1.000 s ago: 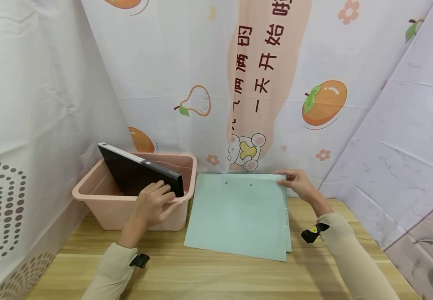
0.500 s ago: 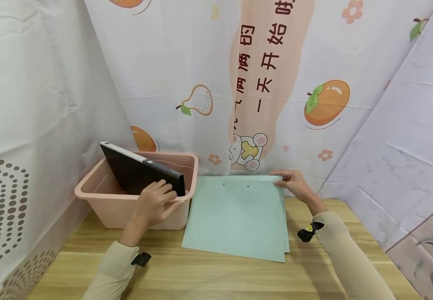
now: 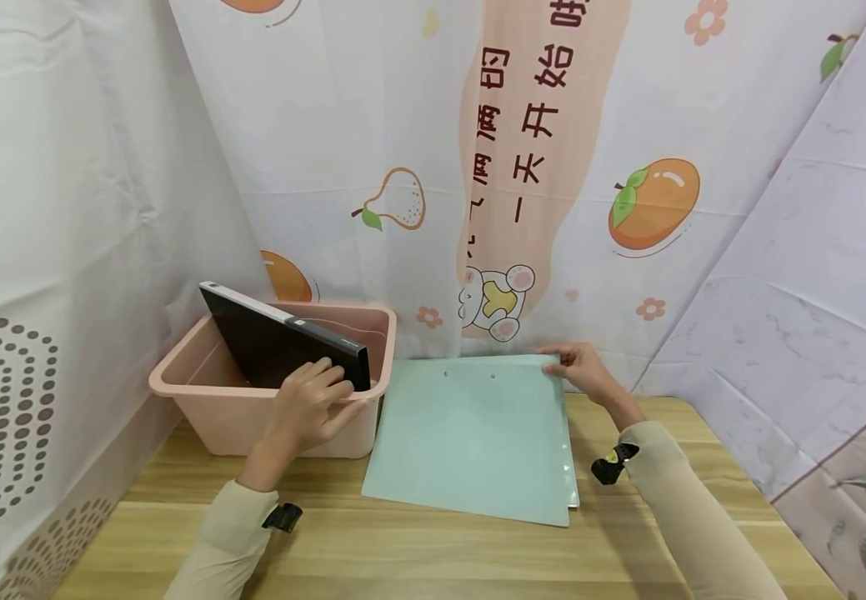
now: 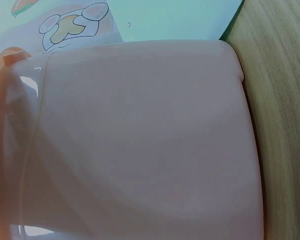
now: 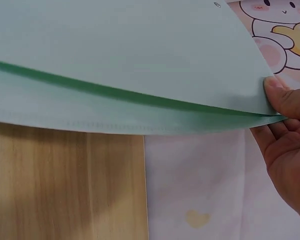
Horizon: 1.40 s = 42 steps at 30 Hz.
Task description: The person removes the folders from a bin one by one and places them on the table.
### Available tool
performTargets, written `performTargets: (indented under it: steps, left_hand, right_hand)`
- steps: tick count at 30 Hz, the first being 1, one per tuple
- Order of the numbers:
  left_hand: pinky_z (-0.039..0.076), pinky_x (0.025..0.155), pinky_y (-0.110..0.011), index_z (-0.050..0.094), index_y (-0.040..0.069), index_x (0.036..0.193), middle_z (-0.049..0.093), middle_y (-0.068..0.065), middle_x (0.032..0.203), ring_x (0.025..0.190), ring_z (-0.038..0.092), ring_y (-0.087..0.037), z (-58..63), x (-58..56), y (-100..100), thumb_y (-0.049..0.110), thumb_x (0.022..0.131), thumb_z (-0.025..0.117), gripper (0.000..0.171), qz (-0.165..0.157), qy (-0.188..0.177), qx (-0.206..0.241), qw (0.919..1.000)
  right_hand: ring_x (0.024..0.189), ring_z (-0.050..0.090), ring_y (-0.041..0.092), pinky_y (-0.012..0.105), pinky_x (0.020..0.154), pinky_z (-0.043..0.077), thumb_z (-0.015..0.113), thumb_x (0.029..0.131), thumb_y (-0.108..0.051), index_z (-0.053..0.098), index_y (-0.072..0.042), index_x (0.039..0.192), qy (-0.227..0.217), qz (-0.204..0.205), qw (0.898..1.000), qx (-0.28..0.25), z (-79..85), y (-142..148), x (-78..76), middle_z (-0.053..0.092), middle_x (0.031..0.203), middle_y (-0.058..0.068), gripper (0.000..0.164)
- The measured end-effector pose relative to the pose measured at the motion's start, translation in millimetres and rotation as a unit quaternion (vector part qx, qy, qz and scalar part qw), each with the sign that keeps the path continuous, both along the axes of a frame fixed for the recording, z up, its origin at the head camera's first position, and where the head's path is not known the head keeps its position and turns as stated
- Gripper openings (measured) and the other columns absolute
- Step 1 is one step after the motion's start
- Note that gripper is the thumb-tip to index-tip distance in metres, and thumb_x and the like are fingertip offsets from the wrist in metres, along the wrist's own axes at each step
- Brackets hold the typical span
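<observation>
My left hand (image 3: pixel 311 404) grips the near rim of a pink plastic bin (image 3: pixel 267 425), fingers over the inside and thumb outside. Those fingers also lie against a flat black binder (image 3: pixel 267 342) with a pale and black spine, which leans tilted inside the bin. Only the bin's outer wall (image 4: pixel 140 140) fills the left wrist view. To the right lies a light green folder (image 3: pixel 470 442) with two small rivets near its back edge. Its back right corner is pinched by my right hand (image 3: pixel 586 371). In the right wrist view the thumb presses on top, and the folder's two layers (image 5: pixel 140 65) gape slightly.
A wooden table (image 3: pixel 433 558) carries everything. Behind it hangs a printed white curtain (image 3: pixel 312 125) with fruit pictures and writing. White sheeting (image 3: pixel 50 208) closes off the left side, and a marble-patterned sheet (image 3: pixel 793 333) the right.
My right hand has come slightly left and nearer, and the folder's back edge has shifted toward me with it. The left hand, bin and binder keep their places.
</observation>
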<state>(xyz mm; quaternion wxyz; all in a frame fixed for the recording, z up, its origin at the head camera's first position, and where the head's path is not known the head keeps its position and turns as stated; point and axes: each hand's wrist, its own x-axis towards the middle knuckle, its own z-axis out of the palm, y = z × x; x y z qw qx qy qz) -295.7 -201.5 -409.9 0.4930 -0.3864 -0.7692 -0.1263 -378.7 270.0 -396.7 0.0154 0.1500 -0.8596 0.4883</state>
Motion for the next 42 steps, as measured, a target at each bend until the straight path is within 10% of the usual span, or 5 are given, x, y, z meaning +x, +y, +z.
performTargets:
  steps: [42]
  left_hand:
    - [0.042,0.056,-0.033,0.065,0.013,0.069,0.061,-0.003,0.071,0.066,0.047,-0.02,2.8,1.8,0,0.046,0.103,0.052,0.049,0.009,-0.007,-0.008,0.9999]
  right_hand:
    - [0.079,0.059,0.008,0.021,0.068,0.051,0.068,0.094,0.0,0.067,0.012,0.12,0.005,-0.011,1.0,0.025,-45.8,-1,-24.4,0.069,0.114,0.032,0.028]
